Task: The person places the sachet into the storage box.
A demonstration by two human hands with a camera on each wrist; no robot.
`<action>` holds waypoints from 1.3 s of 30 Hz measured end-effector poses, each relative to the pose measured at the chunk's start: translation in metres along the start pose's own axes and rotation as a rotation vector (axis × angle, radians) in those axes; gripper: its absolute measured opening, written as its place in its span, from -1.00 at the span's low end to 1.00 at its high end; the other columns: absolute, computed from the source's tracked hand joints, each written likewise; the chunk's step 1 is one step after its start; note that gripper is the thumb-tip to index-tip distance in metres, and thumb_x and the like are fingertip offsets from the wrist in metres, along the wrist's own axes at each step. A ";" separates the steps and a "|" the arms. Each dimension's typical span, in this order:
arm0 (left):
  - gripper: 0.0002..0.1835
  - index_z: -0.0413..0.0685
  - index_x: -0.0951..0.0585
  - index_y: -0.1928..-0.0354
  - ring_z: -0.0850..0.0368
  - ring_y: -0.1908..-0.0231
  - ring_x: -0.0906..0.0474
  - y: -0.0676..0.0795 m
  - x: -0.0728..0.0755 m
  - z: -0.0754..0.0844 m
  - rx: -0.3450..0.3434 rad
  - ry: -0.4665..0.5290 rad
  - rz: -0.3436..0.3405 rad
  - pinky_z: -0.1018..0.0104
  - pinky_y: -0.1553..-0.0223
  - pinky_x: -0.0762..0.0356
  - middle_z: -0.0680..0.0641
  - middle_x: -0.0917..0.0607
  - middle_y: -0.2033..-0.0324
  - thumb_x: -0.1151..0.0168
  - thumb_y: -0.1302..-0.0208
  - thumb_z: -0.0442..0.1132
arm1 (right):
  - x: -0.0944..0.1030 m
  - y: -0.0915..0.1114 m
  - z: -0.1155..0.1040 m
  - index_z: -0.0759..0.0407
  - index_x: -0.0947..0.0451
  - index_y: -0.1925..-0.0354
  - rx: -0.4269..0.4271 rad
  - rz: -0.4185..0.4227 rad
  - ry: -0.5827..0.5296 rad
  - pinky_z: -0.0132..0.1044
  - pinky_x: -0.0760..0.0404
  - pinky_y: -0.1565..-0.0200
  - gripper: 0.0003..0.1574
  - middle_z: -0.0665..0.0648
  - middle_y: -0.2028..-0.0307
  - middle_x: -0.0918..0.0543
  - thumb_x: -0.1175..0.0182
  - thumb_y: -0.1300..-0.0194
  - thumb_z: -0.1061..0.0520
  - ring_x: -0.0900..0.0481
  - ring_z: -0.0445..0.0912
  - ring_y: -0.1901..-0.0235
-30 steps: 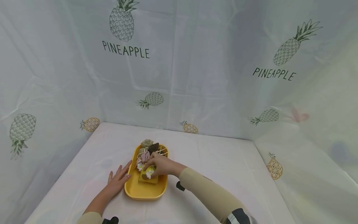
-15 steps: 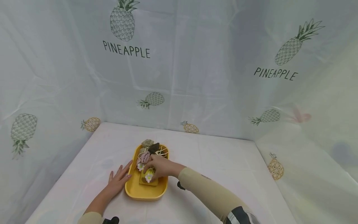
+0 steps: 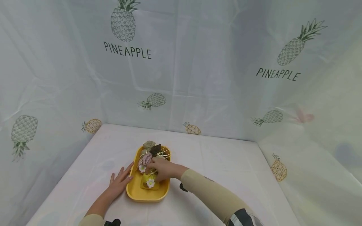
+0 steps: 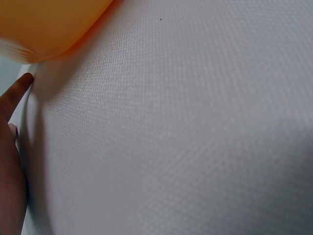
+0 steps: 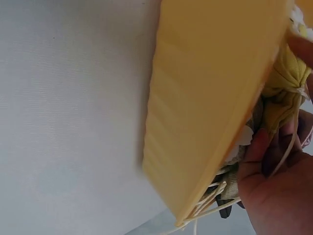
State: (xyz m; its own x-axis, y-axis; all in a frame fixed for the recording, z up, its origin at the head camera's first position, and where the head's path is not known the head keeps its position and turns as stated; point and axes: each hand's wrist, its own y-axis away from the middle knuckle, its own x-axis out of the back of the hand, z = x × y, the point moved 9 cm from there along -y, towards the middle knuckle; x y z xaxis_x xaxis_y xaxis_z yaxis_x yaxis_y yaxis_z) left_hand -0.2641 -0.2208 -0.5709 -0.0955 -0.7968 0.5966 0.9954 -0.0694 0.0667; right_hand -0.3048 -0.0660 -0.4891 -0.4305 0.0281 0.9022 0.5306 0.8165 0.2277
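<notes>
Inside a yellow tray (image 3: 138,196) lies a small yellow drawstring pouch (image 3: 146,184) with a white flower on its front. My right hand (image 3: 164,169) reaches over the tray's right rim and pinches the gathered top of this pouch; in the right wrist view, fingers and thumb close about the cloth (image 5: 281,105) near its cord. My left hand (image 3: 118,182) lies with fingers spread, fingertips against the tray's left side. Only part of that hand (image 4: 11,161) shows in the left wrist view. Behind the yellow pouch is a pinkish pouch (image 3: 146,159), partly covered by my right hand.
More pouches, one greenish-grey (image 3: 149,144) and one dark brown (image 3: 156,149), fill the tray's far end. Loose pale cords (image 3: 164,153) hang near its right rim. A white cloth (image 3: 215,163) covers the table, with a pineapple-print curtain (image 3: 209,78) behind.
The yellow pouch has shifted slightly toward the near end of the tray, and its flower now shows fully. My right fingers have drawn back to its top. The left hand stays put.
</notes>
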 end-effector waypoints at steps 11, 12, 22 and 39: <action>-0.31 0.06 -0.08 -0.53 -0.37 -0.45 0.33 -0.002 -0.001 -0.002 0.018 -0.010 -0.011 -0.28 -0.27 0.75 -0.23 -0.14 -0.45 0.06 -0.47 0.10 | -0.007 -0.002 -0.004 -0.46 -0.65 0.01 0.016 0.027 0.104 -0.44 -0.26 0.18 -0.49 -0.17 0.23 -0.34 -0.51 -0.03 -0.10 -0.22 -0.25 0.14; -0.31 0.07 -0.07 -0.53 -0.36 -0.45 0.34 -0.002 -0.002 -0.002 0.023 -0.011 -0.017 -0.27 -0.27 0.76 -0.22 -0.13 -0.46 0.06 -0.48 0.10 | -0.007 -0.002 -0.004 -0.46 -0.65 0.02 0.015 0.036 0.105 -0.44 -0.26 0.18 -0.49 -0.17 0.23 -0.34 -0.52 -0.02 -0.09 -0.23 -0.25 0.15; -0.31 0.04 -0.08 -0.53 -0.37 -0.45 0.34 0.002 -0.003 0.002 0.014 -0.007 -0.045 -0.28 -0.27 0.74 -0.23 -0.13 -0.46 0.03 -0.47 0.06 | -0.005 -0.002 0.004 -0.44 -0.68 0.09 0.006 0.107 0.143 -0.44 -0.23 0.24 -0.50 -0.18 0.28 -0.31 -0.57 0.05 -0.06 -0.21 -0.26 0.20; -0.27 0.06 -0.02 -0.54 -0.41 -0.44 0.35 0.002 0.002 -0.005 -0.006 -0.030 -0.093 -0.33 -0.25 0.73 -0.28 -0.12 -0.45 0.03 -0.46 0.09 | -0.003 -0.005 0.005 -0.33 -0.68 0.00 0.064 0.130 0.158 -0.51 -0.29 0.13 -0.47 -0.16 0.15 -0.39 -0.54 0.00 -0.07 -0.26 -0.26 0.13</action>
State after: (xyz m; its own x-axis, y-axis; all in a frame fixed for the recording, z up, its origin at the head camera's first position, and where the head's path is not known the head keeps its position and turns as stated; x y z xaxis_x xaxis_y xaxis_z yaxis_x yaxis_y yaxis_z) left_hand -0.2622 -0.2257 -0.5734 -0.1877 -0.7685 0.6117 0.9822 -0.1458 0.1182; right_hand -0.3097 -0.0668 -0.4948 -0.2390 0.0490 0.9698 0.5243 0.8471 0.0864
